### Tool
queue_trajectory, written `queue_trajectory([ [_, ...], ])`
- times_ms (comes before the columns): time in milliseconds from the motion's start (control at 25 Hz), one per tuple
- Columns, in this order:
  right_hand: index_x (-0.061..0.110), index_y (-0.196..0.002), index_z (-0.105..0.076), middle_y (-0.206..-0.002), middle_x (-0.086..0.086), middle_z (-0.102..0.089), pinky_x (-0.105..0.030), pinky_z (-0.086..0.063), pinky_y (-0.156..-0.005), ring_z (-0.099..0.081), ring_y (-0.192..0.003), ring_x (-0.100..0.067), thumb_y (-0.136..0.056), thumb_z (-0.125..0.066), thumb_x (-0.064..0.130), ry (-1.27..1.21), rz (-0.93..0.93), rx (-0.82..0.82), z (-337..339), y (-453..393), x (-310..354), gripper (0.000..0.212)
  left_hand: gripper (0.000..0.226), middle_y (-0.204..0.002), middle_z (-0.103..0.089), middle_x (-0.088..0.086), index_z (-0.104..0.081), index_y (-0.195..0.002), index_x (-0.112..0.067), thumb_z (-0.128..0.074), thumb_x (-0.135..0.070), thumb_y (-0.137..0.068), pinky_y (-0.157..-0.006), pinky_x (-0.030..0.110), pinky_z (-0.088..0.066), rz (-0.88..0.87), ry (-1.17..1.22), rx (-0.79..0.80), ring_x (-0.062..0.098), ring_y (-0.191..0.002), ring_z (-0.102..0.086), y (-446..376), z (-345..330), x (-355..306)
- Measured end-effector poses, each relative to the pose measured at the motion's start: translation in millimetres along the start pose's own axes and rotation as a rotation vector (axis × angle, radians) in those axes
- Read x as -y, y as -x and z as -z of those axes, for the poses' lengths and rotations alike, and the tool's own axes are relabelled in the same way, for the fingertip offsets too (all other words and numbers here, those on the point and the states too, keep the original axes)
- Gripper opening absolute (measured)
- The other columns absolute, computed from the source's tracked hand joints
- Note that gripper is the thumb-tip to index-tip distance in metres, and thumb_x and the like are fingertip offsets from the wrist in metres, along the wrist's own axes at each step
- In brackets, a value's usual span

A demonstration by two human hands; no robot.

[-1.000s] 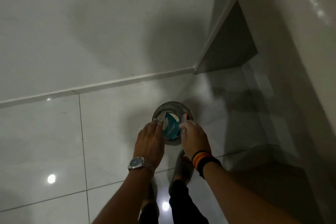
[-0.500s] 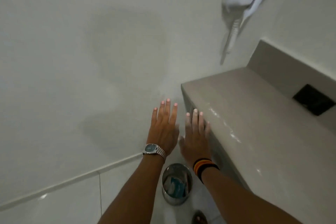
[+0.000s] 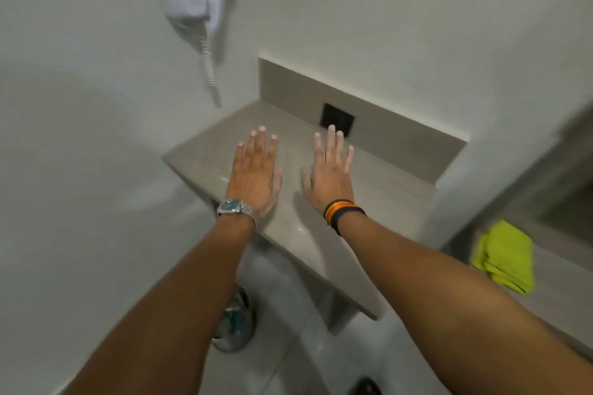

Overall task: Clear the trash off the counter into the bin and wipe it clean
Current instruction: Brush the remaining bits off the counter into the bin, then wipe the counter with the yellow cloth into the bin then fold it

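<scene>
Landmark: counter (image 3: 337,234), grey slab set in a wall niche; all places below given from it.
Left hand (image 3: 253,175): over the counter's near-left part, palm down, fingers (image 3: 261,144) spread and empty; contact with the surface not determinable.
Right hand (image 3: 330,175): over the counter's middle, palm down, fingers (image 3: 332,146) spread and empty.
Bin (image 3: 236,321): on the floor below the counter's left front edge, partly hidden behind the left forearm; teal trash inside.
Trash on counter: none visible on the exposed surface.
Cloth (image 3: 503,258): yellow-green, folded, on a lower ledge to the right of the counter, beyond the niche's side wall; well apart from both hands.
Cloth axis: long side running roughly front to back along the ledge.
Nearer hand: right; cloth to its right and nearer the body.
Step judged: clearing appears done; wiping not yet begun.
Next move judged: right hand across to the cloth, then back to the counter.
</scene>
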State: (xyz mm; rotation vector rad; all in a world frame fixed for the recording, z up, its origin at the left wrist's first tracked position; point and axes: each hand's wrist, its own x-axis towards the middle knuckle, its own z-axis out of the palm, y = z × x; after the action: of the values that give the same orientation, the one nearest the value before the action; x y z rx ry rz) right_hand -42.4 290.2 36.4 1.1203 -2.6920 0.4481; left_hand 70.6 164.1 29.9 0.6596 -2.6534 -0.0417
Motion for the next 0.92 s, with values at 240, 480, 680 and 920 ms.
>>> queue_trajectory([
  [240, 0.012, -0.153, -0.028, -0.165, -0.019, -0.01, -0.058, -0.01, -0.123, -0.008, -0.153, -0.037, -0.091, -0.048, 0.027, 0.068, -0.333, -0.014, 14, 75, -212, 0.066, 0.066, -0.169, -0.01, 0.016, -0.015, -0.159, -0.012, -0.036, -0.035, -0.101, -0.127, 0.048, -0.014, -0.151, 0.22, 0.153, 0.031, -0.157, -0.011, 3, -76, -201],
  [480, 0.01, -0.136, -0.051, -0.151, -0.017, -0.04, -0.047, -0.031, -0.115, -0.037, -0.138, -0.037, -0.092, -0.051, 0.023, 0.027, -0.568, -0.05, 20, 148, -385, 0.046, 0.055, -0.142, -0.055, 0.017, -0.041, -0.147, -0.008, -0.044, -0.03, -0.096, -0.104, 0.044, -0.047, -0.175, 0.435, 0.361, 0.036, -0.127, -0.055, 24, -136, -399],
  [680, 0.004, -0.129, -0.054, -0.135, -0.023, -0.05, -0.045, -0.04, -0.105, -0.047, -0.125, -0.042, -0.094, -0.056, 0.024, -0.246, -0.961, 0.052, 23, 174, -487, 0.04, 0.047, -0.121, -0.067, 0.021, -0.055, -0.126, -0.005, -0.05, -0.044, -0.099, -0.093, 0.046, -0.054, 0.247, 0.65, 0.719, 0.04, -0.116, -0.063, 19, -178, -490],
  [920, 0.0, -0.132, -0.052, -0.131, -0.024, -0.06, -0.046, -0.049, -0.098, -0.057, -0.119, -0.042, -0.085, -0.072, 0.027, -0.607, -1.228, 0.173, 6, 163, -510, 0.058, 0.047, -0.122, -0.07, 0.017, -0.066, -0.116, -0.009, -0.07, -0.04, -0.082, -0.09, 0.039, -0.055, 0.5, 0.742, 0.854, 0.038, -0.113, -0.065, 22, -206, -525],
])
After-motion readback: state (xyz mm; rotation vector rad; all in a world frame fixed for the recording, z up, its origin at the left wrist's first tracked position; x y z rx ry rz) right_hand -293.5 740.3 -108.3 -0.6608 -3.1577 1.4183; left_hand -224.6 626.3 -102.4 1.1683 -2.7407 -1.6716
